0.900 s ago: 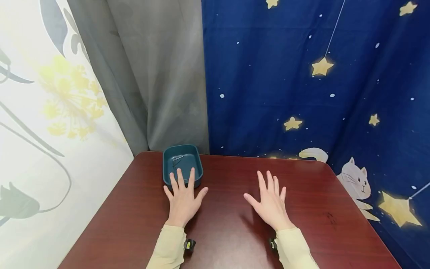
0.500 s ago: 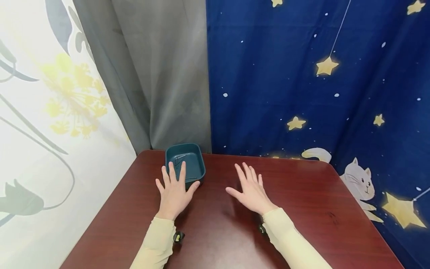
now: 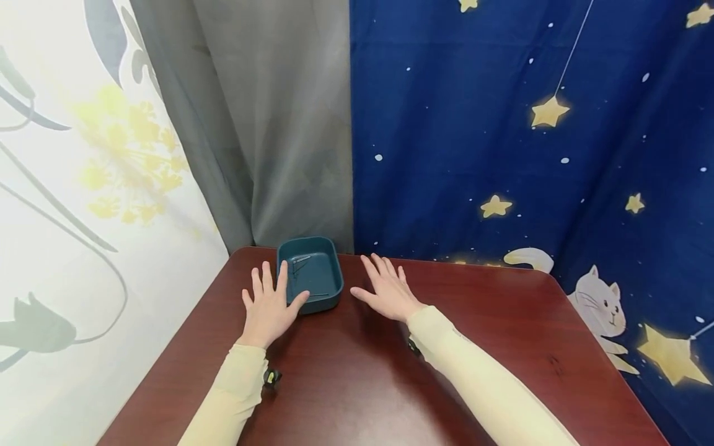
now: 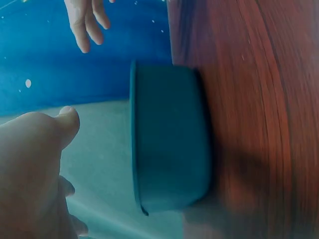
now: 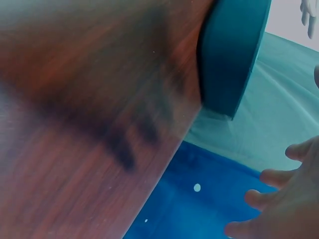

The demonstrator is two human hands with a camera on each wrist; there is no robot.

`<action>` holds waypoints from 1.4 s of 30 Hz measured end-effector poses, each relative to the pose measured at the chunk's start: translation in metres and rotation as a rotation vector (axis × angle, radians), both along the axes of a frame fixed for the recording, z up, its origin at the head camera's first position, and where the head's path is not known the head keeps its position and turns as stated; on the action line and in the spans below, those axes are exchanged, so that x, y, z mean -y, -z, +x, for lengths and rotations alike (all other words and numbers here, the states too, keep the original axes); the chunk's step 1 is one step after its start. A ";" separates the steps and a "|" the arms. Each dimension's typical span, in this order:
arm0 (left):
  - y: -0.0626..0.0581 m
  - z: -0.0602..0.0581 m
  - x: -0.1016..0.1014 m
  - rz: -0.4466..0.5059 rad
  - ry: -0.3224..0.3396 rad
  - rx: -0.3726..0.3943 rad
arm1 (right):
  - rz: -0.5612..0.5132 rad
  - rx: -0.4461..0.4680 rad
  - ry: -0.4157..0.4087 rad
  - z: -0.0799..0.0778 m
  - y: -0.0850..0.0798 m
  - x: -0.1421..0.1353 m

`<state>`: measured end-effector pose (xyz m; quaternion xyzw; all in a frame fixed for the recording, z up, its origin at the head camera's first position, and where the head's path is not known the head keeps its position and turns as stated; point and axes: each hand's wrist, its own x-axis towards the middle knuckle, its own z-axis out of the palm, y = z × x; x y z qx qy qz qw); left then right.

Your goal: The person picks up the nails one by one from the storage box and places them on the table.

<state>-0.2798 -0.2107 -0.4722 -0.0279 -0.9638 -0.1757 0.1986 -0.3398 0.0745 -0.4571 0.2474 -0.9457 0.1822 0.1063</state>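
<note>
A dark teal tray (image 3: 329, 303) with raised walls stands at the back left of the table. Inside it lie a few thin dark sticks (image 3: 301, 260), too small to identify, and another thin rod (image 3: 319, 295) near the front wall. My left hand (image 3: 269, 310) hovers at the tray's left front corner, fingers spread, holding nothing. To the right of the tray, a short gap away, my right hand (image 3: 389, 294) hangs over the table with fingers straight and nothing in them. Both wrist views show the tray's outer wall (image 4: 169, 134), with the hands apart from it.
The reddish-brown wooden table (image 3: 346, 384) ends at the back against a grey curtain (image 3: 290, 124) and a blue star-patterned curtain (image 3: 446, 142). A white patterned curtain (image 3: 67, 260) hangs along the left side. The tray is close to the table's back edge.
Both hands have moved forward and to the left. The right hand has come close to the tray's right side, and the left hand has shifted from its front to its left. The tray stays put.
</note>
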 end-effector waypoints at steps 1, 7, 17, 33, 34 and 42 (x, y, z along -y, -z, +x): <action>0.001 -0.002 0.002 0.000 0.001 0.005 | 0.010 0.009 -0.002 -0.003 0.000 0.003; 0.007 -0.014 0.018 0.002 -0.003 0.075 | 0.049 0.062 -0.014 -0.017 0.003 0.027; 0.024 -0.040 0.030 0.027 0.042 0.169 | 0.108 0.154 0.013 -0.032 0.021 0.054; 0.037 -0.048 0.026 -0.021 0.074 0.142 | 0.122 0.194 0.040 -0.033 0.041 0.057; 0.037 -0.048 0.025 -0.017 0.080 0.141 | 0.128 0.189 0.045 -0.034 0.042 0.057; 0.038 -0.047 0.019 -0.032 0.105 0.121 | 0.166 0.129 0.054 -0.036 0.044 0.057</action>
